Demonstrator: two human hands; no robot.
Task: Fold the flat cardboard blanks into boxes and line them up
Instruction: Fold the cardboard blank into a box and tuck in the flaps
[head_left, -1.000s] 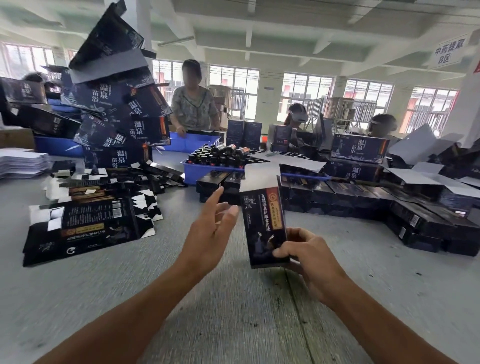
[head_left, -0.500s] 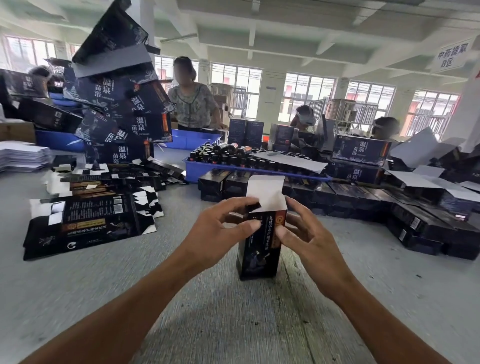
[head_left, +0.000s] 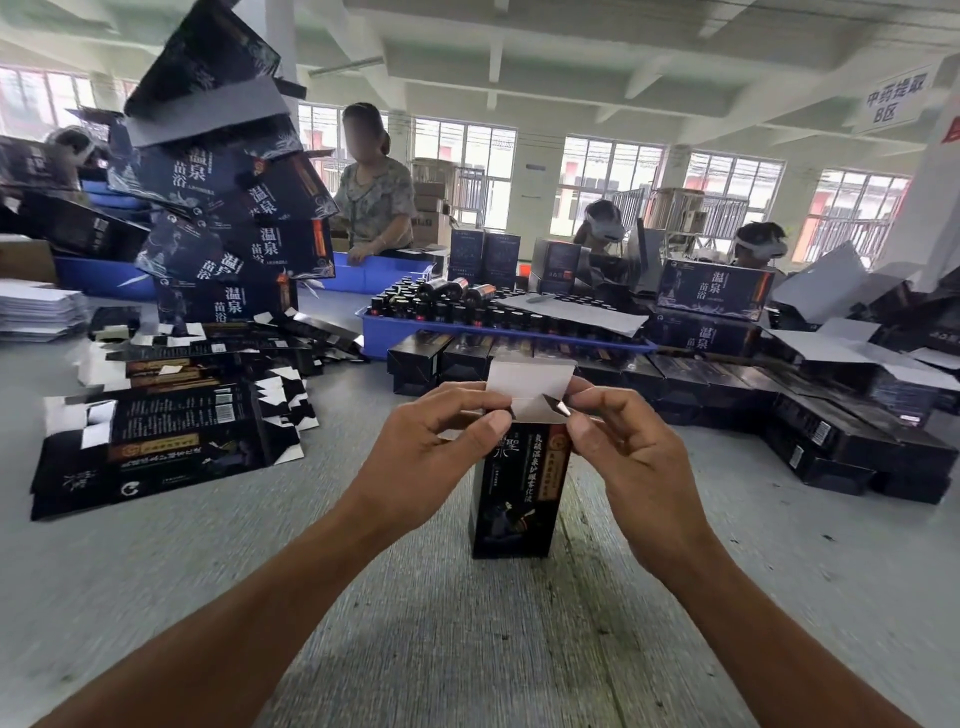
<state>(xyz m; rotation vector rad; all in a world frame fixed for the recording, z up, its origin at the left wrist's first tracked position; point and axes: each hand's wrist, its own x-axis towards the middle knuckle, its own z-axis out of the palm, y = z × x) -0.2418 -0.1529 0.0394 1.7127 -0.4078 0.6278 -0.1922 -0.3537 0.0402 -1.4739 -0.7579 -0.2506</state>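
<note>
Box (head_left: 511, 488) stands upright on the table (head_left: 467, 649); left hand (head_left: 421, 457) and right hand (head_left: 631, 457) pinch its raised top flap (head_left: 530, 382), closing step underway, tuck-in judged next.

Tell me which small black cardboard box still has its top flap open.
The upright black cardboard box between both hands, its white top flap raised; the row of black boxes behind lies closed.
</note>
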